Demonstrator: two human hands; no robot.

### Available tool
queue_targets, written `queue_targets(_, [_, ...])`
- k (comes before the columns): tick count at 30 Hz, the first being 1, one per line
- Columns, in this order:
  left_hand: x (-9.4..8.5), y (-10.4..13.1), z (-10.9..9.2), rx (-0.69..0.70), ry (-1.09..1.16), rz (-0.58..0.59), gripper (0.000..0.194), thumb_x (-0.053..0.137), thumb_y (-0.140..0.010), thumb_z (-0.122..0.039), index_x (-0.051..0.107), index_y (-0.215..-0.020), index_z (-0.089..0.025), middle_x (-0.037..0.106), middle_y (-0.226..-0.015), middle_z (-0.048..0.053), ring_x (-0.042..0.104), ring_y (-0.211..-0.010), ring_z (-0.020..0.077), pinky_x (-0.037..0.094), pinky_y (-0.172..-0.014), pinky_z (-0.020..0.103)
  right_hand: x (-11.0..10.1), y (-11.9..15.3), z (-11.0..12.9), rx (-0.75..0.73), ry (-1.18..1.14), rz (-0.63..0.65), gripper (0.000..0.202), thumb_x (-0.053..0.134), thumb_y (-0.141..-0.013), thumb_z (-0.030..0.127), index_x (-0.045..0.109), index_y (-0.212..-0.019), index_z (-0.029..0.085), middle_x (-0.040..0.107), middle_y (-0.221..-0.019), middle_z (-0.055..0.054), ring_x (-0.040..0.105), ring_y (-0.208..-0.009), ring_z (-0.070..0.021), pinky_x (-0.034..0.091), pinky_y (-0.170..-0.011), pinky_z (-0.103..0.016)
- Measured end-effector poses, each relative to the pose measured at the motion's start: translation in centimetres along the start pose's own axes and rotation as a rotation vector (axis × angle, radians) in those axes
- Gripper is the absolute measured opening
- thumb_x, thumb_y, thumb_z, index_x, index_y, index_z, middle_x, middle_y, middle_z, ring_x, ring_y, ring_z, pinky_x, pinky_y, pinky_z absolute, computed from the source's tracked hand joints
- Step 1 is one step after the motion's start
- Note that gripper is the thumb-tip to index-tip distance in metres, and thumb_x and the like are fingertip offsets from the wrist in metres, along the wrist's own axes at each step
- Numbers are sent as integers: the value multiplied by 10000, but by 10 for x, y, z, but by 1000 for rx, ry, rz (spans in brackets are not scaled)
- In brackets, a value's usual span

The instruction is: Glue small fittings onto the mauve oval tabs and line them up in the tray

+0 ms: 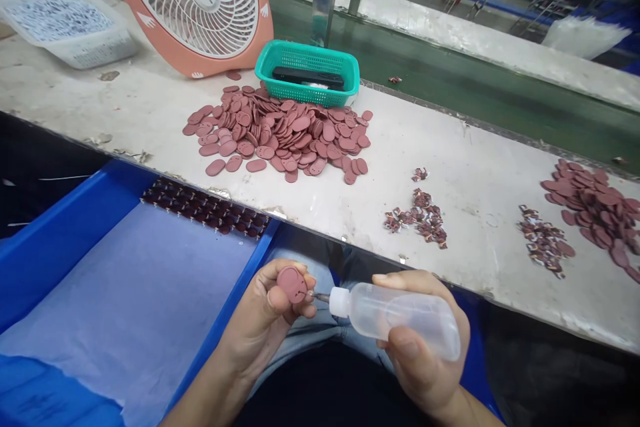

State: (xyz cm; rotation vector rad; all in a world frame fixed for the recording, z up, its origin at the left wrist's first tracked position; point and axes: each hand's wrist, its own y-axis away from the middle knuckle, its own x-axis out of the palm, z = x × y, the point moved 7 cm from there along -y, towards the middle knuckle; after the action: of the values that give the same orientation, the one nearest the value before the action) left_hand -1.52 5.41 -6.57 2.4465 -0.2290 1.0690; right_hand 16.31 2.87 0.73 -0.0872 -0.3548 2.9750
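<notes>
My left hand (pixel 265 313) pinches a reddish-brown oval piece (pixel 292 284) between thumb and fingers, its flat face turned up toward the camera. My right hand (pixel 425 340) is wrapped round a translucent squeeze bottle (pixel 400 317) with a white cap. The bottle lies nearly level, and its thin dark nozzle points left, at the lower right edge of the piece; whether it touches is too small to tell. Beyond my hands, a large pile of similar oval pieces (pixel 300 137) lies on the white worktop (pixel 320 207).
A green basket (pixel 307 95) with a dark object stands behind the pile, beside a pink fan (pixel 257 27). Small brown parts (pixel 425 217) and another oval pile (pixel 595 200) lie right. At left are a white tray (pixel 100 50) and a blue bin (pixel 70 207) holding rows of dark parts.
</notes>
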Motion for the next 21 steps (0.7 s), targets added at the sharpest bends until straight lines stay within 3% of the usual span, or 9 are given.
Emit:
queue_targets(6, [6, -1, -3, -1, -1, -25, 423, 925, -533, -494, 793, -824, -216, 755, -773, -2, 676, -610, 95, 582, -581, 165, -8, 7, -9, 22, -15, -114, 392, 727, -825, 525, 687, -1096, 245, 523, -536, 47, 456, -399, -116, 407, -422, -272])
queue_targets(16, [8, -1, -2, 9, -8, -41, 430, 924, -531, -498, 789, -820, -208, 752, -783, 12, 670, -596, 103, 582, -578, 175, -4, -3, 3, -40, 14, -62, 290, 730, -847, 434, 696, -1059, 239, 557, -550, 43, 480, -385, -112, 400, -381, -235])
queue_targets(21, [8, 0, -2, -5, 15, -109, 432, 931, -515, -481, 779, -824, -219, 749, -779, 2, 677, -651, 104, 564, -589, 154, -4, -8, -10, 67, -153, -72, 323, 770, -803, 443, 701, -1025, 219, 539, -516, 52, 431, -371, -79, 368, -372, -188])
